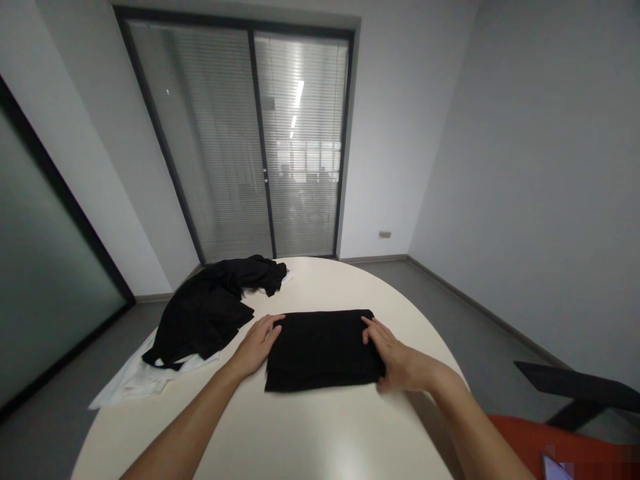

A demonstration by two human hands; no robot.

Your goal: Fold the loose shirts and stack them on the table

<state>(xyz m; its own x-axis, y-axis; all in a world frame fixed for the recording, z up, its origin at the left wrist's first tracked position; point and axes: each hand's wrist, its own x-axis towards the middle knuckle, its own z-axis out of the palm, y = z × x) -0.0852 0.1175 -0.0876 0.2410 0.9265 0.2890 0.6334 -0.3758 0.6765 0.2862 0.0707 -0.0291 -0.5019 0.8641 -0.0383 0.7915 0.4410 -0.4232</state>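
Note:
A neatly folded black garment [323, 350] lies flat on the round white table [320, 427], its exact kind hidden by the folds. My left hand [257, 343] rests at its left edge, fingers stretched and the tips touching the cloth. Over the right edge is my right hand [395, 360], thumb and forefinger apart on the fabric; its lower fingers are blurred near the front corner. To the left of my left hand, a loose heap of black clothing [205, 310] is piled over white cloth [135, 377], which hangs past the table's edge.
At the lower right stands a red chair seat [520, 433] with a black armrest [575, 383]; a phone [555, 469] lies on it. Behind the table are a glass partition with blinds [300, 147] and grey walls. A wall socket [385, 235] sits low.

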